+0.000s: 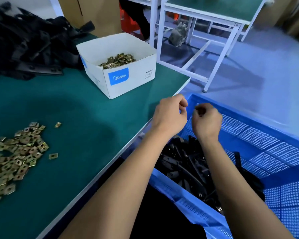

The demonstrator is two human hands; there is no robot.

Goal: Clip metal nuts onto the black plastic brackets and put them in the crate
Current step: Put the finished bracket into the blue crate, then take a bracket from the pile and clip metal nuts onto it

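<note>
Both my hands hover over the near-left corner of the blue perforated crate (274,144). My left hand (171,112) sits at the crate's rim by the table edge, fingers loosely curled, nothing visible in it. My right hand (206,118) is just to its right, fingers also loosely curled around a dark hollow, with no bracket showing. Below my forearms, a heap of black plastic brackets (185,166) lies in the crate. A loose pile of brass-coloured metal nuts (16,157) is spread on the green table at the left.
A white Midea cardboard box (126,78) holding more nuts stands on the green table (79,121). A pile of black brackets (24,44) fills the far-left corner. The table's edge runs diagonally beside the crate. White-framed benches stand on the floor beyond.
</note>
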